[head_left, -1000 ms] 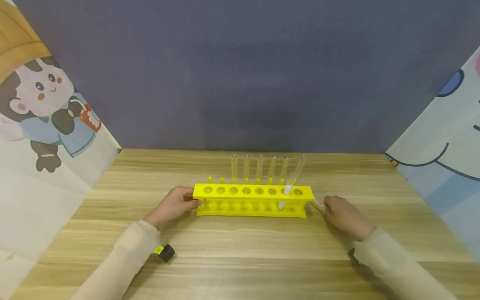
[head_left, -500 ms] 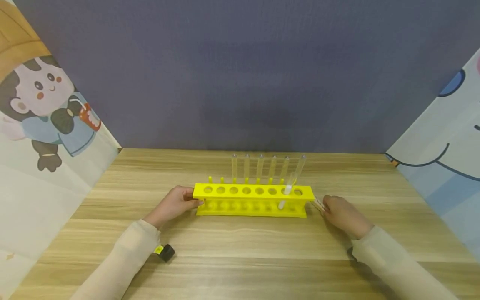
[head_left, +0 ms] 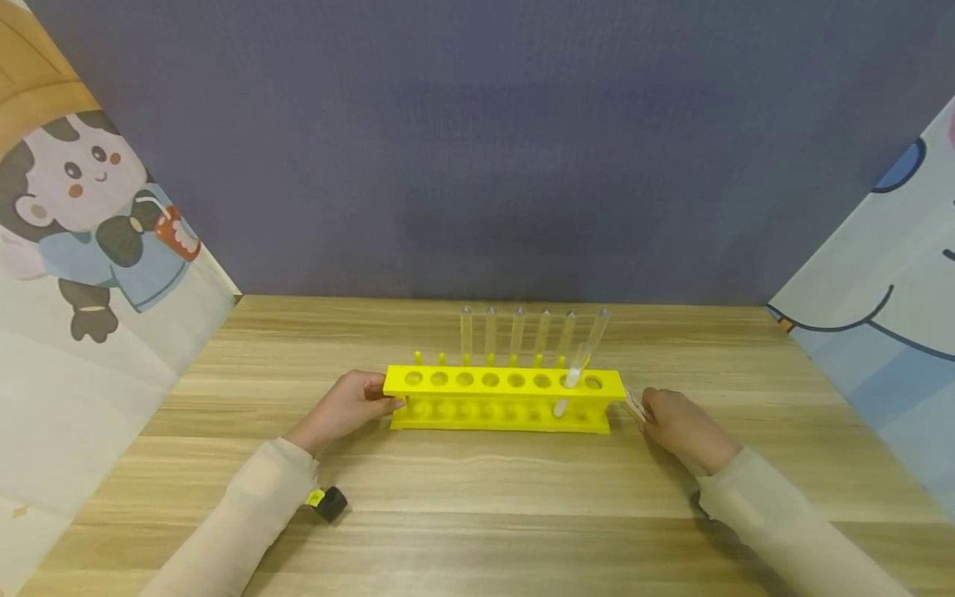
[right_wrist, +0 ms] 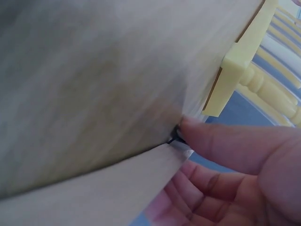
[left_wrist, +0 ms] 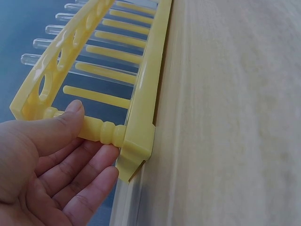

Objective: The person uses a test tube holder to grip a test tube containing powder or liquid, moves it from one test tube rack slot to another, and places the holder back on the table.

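Observation:
A yellow test tube rack point(head_left: 503, 381) stands on the wooden table. My left hand point(head_left: 349, 406) grips its left end post point(left_wrist: 96, 129), the thumb in front and the fingers behind. Several clear test tubes point(head_left: 490, 332) sit upside down on the rear pegs. One tube with white contents point(head_left: 572, 377) leans in the second hole from the right. Just past the rack's right end, my right hand point(head_left: 682, 427) pinches a thin, pale, wood-like stick point(head_left: 635, 406). A small dark part point(right_wrist: 176, 134) shows by the thumb in the right wrist view. The fingers hide most of the stick, so its kind is unclear.
The wooden tabletop point(head_left: 477, 514) runs back to a dark grey-blue panel point(head_left: 485, 149). Panels with cartoon prints point(head_left: 97, 191) flank both sides. A small black item point(head_left: 331, 503) with a yellow tag shows by the left wrist.

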The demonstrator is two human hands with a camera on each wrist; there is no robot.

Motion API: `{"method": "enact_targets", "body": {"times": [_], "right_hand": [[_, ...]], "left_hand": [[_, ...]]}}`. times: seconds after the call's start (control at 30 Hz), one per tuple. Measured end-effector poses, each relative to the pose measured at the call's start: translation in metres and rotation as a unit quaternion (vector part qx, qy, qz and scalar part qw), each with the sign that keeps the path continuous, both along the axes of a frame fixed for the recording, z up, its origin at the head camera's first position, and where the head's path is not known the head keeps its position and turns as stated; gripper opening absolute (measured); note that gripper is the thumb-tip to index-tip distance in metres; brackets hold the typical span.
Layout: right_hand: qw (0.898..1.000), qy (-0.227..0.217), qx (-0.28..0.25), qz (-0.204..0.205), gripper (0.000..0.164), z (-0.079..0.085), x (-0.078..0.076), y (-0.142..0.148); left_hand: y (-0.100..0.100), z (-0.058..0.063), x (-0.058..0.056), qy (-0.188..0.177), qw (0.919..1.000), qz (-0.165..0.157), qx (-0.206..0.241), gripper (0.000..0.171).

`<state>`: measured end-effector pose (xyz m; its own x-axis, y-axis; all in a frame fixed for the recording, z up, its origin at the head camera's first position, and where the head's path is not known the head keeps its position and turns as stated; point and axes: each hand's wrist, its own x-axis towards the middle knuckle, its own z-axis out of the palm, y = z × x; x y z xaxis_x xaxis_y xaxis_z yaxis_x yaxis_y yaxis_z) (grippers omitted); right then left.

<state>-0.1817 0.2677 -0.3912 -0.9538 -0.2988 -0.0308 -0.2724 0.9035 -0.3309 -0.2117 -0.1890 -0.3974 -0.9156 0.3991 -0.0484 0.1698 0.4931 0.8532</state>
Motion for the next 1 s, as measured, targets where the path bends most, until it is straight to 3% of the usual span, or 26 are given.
{"method": "enact_targets", "body": {"times": [0.43,0.67,0.87,1.0], "right_hand": [[1.0,0.008,-0.004,0.006,0.021,0.0,0.0,0.0],[0.999,-0.028,-0.04,-0.009,0.018,0.007,-0.001,0.009],[0.996,0.055,-0.061,-0.018,0.021,0.017,-0.002,0.016],[0.992,0.106,-0.069,-0.012,0.026,0.019,-0.003,0.02]], "left_hand": [[-0.003,-0.002,0.0,-0.009,0.9999,0.001,0.011,0.025],[-0.003,-0.002,-0.002,-0.001,0.9999,-0.009,0.006,0.025],[-0.013,0.0,-0.003,-0.006,0.9999,-0.001,-0.012,0.027],[-0.029,0.004,-0.002,0.028,0.9982,0.009,-0.053,0.031]]}}
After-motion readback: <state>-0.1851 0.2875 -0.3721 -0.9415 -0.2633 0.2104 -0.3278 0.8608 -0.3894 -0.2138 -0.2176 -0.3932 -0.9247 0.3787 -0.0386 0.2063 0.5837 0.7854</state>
